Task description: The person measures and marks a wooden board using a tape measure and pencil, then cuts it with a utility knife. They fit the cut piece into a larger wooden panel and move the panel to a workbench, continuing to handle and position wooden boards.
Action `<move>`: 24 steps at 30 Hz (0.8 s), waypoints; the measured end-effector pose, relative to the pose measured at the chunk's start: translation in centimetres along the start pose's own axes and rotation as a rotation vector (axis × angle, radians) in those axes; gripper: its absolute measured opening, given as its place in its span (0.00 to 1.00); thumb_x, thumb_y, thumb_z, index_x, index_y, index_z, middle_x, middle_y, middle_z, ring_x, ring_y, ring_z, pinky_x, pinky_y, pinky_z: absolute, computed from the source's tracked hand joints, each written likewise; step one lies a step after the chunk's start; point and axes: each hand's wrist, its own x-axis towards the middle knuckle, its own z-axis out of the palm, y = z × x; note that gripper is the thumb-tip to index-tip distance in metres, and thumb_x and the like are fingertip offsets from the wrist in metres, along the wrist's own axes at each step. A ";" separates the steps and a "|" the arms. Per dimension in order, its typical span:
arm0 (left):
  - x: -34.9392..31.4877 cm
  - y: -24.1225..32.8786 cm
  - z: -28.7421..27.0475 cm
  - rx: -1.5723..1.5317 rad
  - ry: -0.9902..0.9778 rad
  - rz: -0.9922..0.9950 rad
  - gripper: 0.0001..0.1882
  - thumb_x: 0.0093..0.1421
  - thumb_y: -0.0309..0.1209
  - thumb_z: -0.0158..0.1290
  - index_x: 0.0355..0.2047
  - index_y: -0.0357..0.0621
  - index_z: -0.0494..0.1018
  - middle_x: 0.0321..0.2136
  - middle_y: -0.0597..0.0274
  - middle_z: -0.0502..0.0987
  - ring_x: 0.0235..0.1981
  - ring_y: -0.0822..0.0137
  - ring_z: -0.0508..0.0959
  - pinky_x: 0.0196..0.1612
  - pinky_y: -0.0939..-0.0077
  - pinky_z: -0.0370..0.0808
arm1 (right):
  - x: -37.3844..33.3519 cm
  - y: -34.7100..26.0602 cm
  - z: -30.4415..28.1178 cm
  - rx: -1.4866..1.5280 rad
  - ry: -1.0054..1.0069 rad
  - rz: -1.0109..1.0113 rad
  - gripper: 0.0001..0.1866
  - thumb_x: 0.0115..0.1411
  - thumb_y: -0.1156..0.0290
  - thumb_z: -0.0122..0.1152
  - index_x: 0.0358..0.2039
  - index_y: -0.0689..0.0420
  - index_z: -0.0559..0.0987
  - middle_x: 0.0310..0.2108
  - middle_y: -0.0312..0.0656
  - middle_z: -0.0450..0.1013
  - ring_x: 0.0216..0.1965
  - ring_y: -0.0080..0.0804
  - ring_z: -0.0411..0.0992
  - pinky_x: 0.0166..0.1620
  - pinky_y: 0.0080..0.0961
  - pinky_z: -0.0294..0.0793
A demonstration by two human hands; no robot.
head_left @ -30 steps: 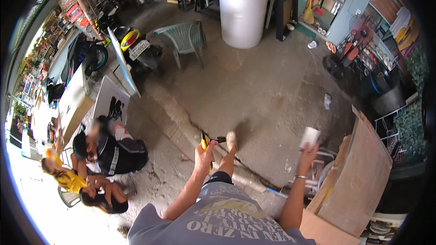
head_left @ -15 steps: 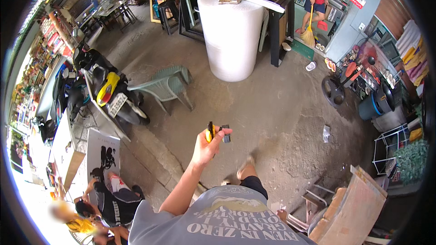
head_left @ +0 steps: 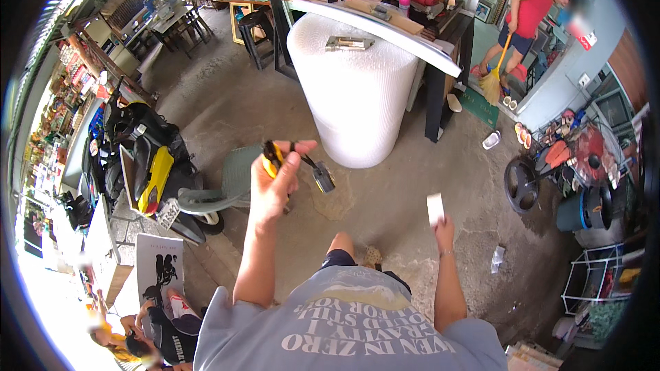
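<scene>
My left hand (head_left: 276, 184) is raised in front of me, its fingers closed round a yellow-and-black tool (head_left: 270, 163) that resembles a utility knife. From the same fingers hangs a small dark block (head_left: 323, 177) on a black strap or stem; its kind is unclear. Lower on the right, my right hand (head_left: 445, 231) grips a small flat white piece (head_left: 435, 209), like a card or folded paper. Ahead of both hands stands a tall white roll of bubble wrap (head_left: 354, 96), apart from them. A small flat packet (head_left: 349, 43) lies on its top.
A green plastic chair (head_left: 230, 185) and a yellow-black motorcycle (head_left: 157, 172) stand to the left. Behind the roll is a cluttered table with a long white strip (head_left: 392, 34). A person in red (head_left: 529, 10) sweeps at the doorway. Several people sit low at the left.
I have stepped nearer the roll. My left hand has moved up and left, still holding the tool and block. My right hand has come into clear view with the white piece.
</scene>
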 end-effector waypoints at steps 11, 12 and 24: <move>27.1 -3.5 0.1 -0.074 -0.108 0.200 0.16 0.63 0.35 0.52 0.43 0.33 0.75 0.24 0.68 0.77 0.15 0.86 0.63 0.20 0.89 0.60 | 28.4 -43.1 11.9 0.276 -0.175 -0.464 0.10 0.68 0.70 0.46 0.45 0.61 0.71 0.23 0.35 0.71 0.21 0.16 0.63 0.26 0.15 0.65; 29.8 -4.0 -0.3 -0.060 -0.107 0.197 0.15 0.64 0.34 0.51 0.42 0.33 0.74 0.34 0.56 0.78 0.15 0.85 0.63 0.19 0.88 0.62 | 30.0 -45.0 13.1 0.282 -0.187 -0.458 0.10 0.68 0.70 0.46 0.45 0.61 0.72 0.23 0.35 0.71 0.21 0.16 0.63 0.26 0.15 0.65; 51.6 -8.2 2.9 0.012 0.032 0.128 0.08 0.66 0.30 0.47 0.39 0.37 0.68 0.42 0.47 0.79 0.14 0.86 0.61 0.17 0.89 0.63 | 43.6 -54.1 28.9 -0.038 -0.584 -0.286 0.22 0.68 0.59 0.49 0.51 0.65 0.70 0.24 0.42 0.76 0.19 0.22 0.71 0.24 0.19 0.69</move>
